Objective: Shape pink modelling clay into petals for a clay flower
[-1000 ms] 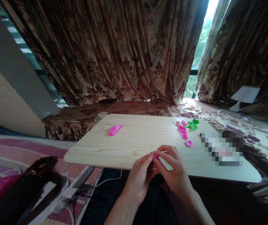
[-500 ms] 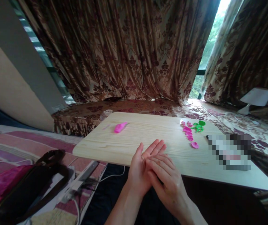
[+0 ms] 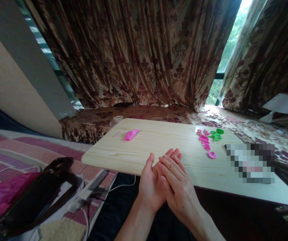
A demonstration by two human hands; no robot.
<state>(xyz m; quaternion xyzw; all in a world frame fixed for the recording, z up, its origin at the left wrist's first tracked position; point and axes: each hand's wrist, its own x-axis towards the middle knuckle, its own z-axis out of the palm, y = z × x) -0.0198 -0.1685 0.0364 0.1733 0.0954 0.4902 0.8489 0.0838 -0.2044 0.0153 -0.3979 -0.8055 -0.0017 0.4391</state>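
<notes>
Floral curtains (image 3: 144,50) are hanging well beyond the person's hands, and nearer, the pale wood-grain tabletop (image 3: 118,154) is stretching out ahead of them. The left grip (image 3: 151,185) is lying palm up; the right grip (image 3: 178,179) is resting across it, the two pressed together with fingers straight. From here I can't tell whether anything is sitting between the palms. Well to the right of the grip, a pixelated item (image 3: 250,164) is lying flat. A pink lump (image 3: 131,134) is resting ahead and to the left, while green leaf-like pieces (image 3: 216,136) and a row of pink petal-shaped pieces (image 3: 204,138) are lying ahead and to the right, one separate petal (image 3: 211,155) nearest the right grip. If a small piece is hiding between those palms, too much pressure could be squashing it, and parting them carelessly could be dropping it over the tabletop's near edge into the lap.
</notes>
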